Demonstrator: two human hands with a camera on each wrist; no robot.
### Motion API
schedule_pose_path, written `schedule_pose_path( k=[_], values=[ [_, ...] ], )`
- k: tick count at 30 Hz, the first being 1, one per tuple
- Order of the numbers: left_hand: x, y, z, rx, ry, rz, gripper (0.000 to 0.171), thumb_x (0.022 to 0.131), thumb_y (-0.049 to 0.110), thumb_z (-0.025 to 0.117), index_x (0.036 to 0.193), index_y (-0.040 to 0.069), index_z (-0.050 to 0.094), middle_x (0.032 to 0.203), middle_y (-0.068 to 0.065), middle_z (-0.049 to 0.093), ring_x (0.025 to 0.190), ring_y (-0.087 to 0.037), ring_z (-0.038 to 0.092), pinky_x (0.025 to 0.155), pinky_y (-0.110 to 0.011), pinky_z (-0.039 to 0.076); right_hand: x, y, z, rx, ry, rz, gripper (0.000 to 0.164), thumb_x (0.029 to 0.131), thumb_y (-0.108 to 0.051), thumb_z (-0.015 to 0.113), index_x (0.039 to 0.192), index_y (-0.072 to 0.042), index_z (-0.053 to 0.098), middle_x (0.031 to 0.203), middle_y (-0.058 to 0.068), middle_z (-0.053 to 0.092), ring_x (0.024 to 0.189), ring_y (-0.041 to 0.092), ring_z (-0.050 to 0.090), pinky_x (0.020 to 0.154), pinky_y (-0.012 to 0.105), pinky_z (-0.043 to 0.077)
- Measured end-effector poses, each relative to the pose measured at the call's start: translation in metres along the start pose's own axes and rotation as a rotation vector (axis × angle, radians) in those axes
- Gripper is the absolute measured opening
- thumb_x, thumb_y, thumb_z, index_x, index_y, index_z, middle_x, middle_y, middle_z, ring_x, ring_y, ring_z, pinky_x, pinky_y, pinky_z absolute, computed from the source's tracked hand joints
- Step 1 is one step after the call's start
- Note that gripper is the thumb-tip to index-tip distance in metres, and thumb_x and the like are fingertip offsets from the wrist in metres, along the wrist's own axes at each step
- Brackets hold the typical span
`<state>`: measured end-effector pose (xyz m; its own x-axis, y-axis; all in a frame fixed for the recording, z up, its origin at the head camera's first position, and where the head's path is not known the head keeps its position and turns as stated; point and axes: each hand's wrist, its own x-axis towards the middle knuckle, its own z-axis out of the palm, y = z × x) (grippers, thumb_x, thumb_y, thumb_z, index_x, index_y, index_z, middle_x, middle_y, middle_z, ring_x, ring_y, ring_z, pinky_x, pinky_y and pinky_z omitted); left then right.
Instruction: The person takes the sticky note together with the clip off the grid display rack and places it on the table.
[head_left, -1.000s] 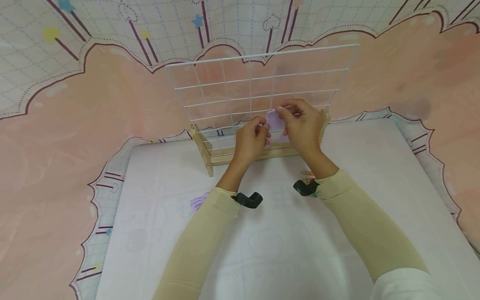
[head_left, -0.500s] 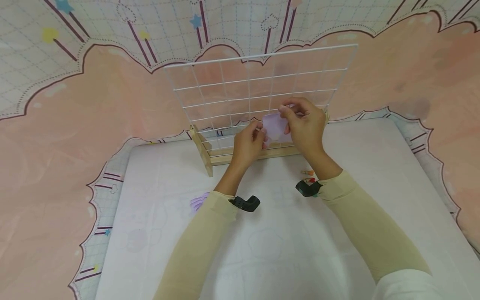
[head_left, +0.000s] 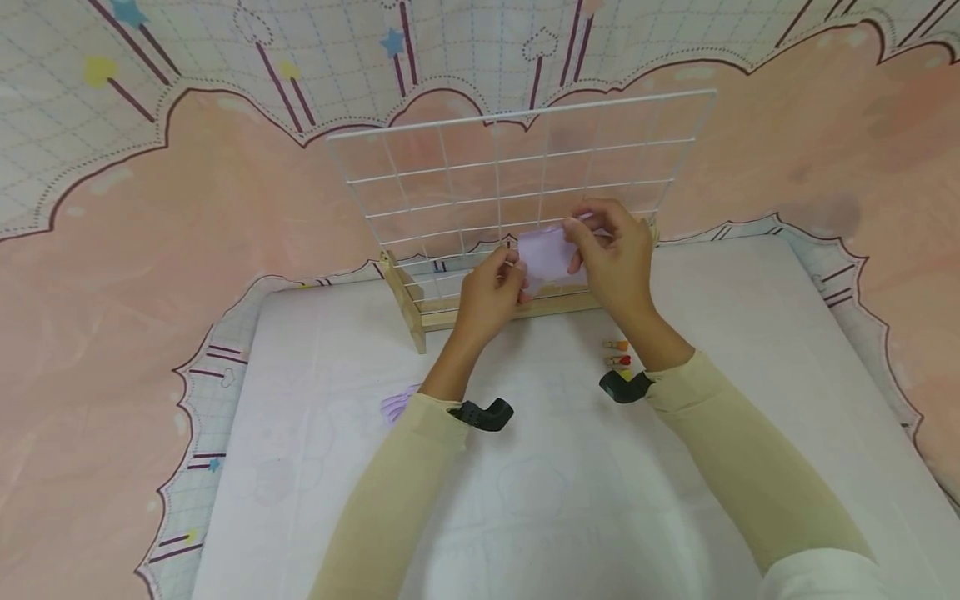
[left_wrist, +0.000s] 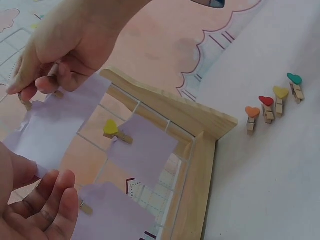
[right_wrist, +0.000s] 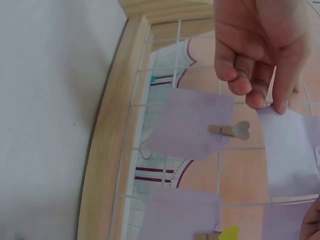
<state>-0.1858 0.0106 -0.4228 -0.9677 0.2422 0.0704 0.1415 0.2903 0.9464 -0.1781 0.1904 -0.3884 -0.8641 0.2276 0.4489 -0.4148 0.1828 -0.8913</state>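
Note:
A light purple sheet of paper [head_left: 546, 254] is spread between both hands, in front of the white wire grid [head_left: 498, 158]. My left hand [head_left: 489, 296] pinches its left edge between thumb and finger, as the right wrist view also shows. At the upper right edge is my right hand [head_left: 618, 254], its fingertips gripping a small wooden clothespin [left_wrist: 25, 102] at the paper. Lower on the grid, other purple sheets hang clipped: one by a yellow-heart clothespin [left_wrist: 117, 132], another by a pale-heart clothespin [right_wrist: 231, 130]. Most of the right hand is outside the right wrist view.
The grid stands in a wooden base [head_left: 408, 304] at the back of the white table [head_left: 555, 492]. Several heart-topped clothespins [left_wrist: 266, 110], orange, red, yellow and green, lie by the right forearm. More purple sheets [head_left: 397, 404] lie beside the left forearm.
Both hands have drawn slightly apart, the left one leftward and down, the right one a little rightward. More of the purple sheet shows between them.

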Motion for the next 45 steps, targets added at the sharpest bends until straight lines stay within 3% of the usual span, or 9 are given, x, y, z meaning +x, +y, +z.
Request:
schedule_pose_path(
  k=[6,13,18,25,33,45],
  values=[
    [-0.004,0.002,-0.007,-0.012,0.004,0.002,0.015,0.106,0.018,0.055,0.111,0.006,0.061,0.089,-0.012,0.067,0.074,-0.03,0.073,0.074,-0.046,0.063,-0.002,-0.001,-0.002,-0.051,-0.027,-0.034,0.018,0.091,-0.002,0.075,0.106,0.006,0.068,0.09,0.004,0.068,0.048,0.012,0.059,0.048,0.018,0.05],
    [-0.008,0.005,-0.013,-0.009,0.001,0.003,0.014,0.106,0.018,0.055,0.11,0.006,0.062,0.089,-0.014,0.067,0.076,-0.035,0.072,0.072,-0.04,0.063,-0.006,-0.004,-0.005,-0.131,-0.031,-0.033,0.018,0.09,-0.007,0.078,0.103,0.003,0.071,0.099,0.009,0.07,0.071,0.007,0.067,0.065,0.016,0.057],
    [-0.012,0.006,-0.016,-0.013,-0.001,-0.001,0.015,0.106,0.018,0.056,0.11,0.005,0.063,0.089,-0.015,0.067,0.071,-0.024,0.069,0.073,-0.039,0.063,-0.009,-0.005,-0.011,-0.116,-0.048,-0.012,0.02,0.089,-0.008,0.079,0.104,0.003,0.072,0.102,0.011,0.072,0.084,0.006,0.069,0.068,0.015,0.056],
    [-0.015,0.005,-0.024,0.001,0.003,-0.005,0.017,0.106,0.018,0.056,0.112,0.004,0.063,0.092,-0.02,0.068,0.071,-0.02,0.069,0.074,-0.038,0.063,-0.013,-0.002,-0.019,0.002,-0.092,0.042,0.022,0.088,0.002,0.077,0.106,0.009,0.066,0.103,0.004,0.069,0.088,0.01,0.071,0.076,0.019,0.06],
    [-0.02,0.004,-0.033,-0.025,0.023,-0.018,0.017,0.105,0.017,0.056,0.111,0.003,0.063,0.093,-0.023,0.068,0.07,-0.019,0.069,0.071,-0.03,0.063,-0.023,0.0,-0.027,-0.013,-0.137,0.105,0.026,0.086,0.003,0.078,0.105,0.01,0.062,0.107,0.003,0.062,0.092,0.007,0.071,0.082,0.018,0.059],
    [-0.037,-0.001,-0.053,-0.052,0.036,-0.032,0.014,0.105,0.015,0.055,0.109,0.004,0.063,0.091,-0.015,0.064,0.074,-0.021,0.069,0.074,-0.028,0.062,-0.037,0.004,-0.048,-0.222,-0.186,0.176,0.019,0.089,-0.009,0.079,0.103,0.002,0.072,0.107,0.014,0.073,0.09,0.002,0.069,0.081,0.013,0.057]
  ],
)
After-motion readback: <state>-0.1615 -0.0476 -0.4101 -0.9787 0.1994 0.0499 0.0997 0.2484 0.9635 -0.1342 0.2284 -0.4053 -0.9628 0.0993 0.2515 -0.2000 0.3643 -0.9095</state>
